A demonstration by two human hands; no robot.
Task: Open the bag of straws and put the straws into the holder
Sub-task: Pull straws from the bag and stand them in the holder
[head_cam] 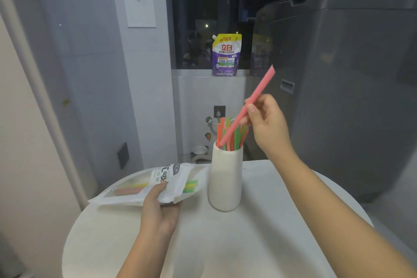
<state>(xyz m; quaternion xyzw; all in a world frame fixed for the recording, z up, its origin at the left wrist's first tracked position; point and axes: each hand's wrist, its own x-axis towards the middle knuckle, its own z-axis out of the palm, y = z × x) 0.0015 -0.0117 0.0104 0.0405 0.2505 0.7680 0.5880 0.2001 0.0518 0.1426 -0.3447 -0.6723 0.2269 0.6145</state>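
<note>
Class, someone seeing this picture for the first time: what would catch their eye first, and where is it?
The long pink straw, pinched in the right hand, slants down into the white holder at the table's middle, already crowded with orange and green straws. Left of it, the left hand holds the white straw bag. Behind, a purple detergent pouch stands on the windowsill.

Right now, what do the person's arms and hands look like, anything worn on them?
Both forearms are bare as far as the frame shows, with no sleeves in view. The left hand and right hand wear no gloves, and no rings, watch or bracelets are visible.
</note>
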